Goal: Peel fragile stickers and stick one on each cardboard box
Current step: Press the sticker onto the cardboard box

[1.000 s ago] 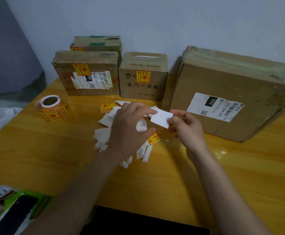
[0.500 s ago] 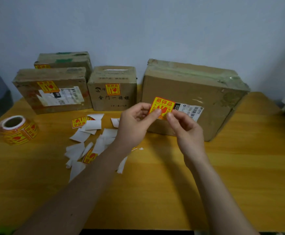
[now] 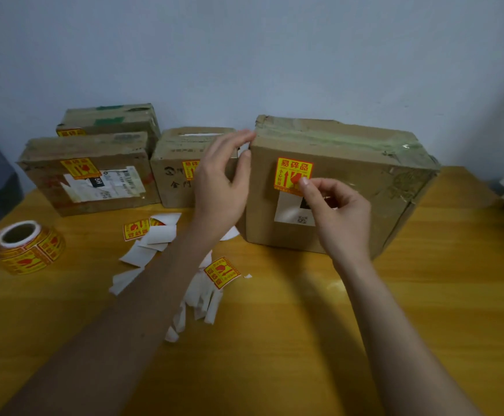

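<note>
The left hand reaches forward with straight, relaxed fingers resting against the top left corner of the large brown cardboard box. The right hand curls, its fingers pinching the lower right edge of the square yellow-and-red fragile sticker, which lies flat on the box's matte front. Below the fingers, a glossy wooden surface carries curled white backing scraps.
</note>
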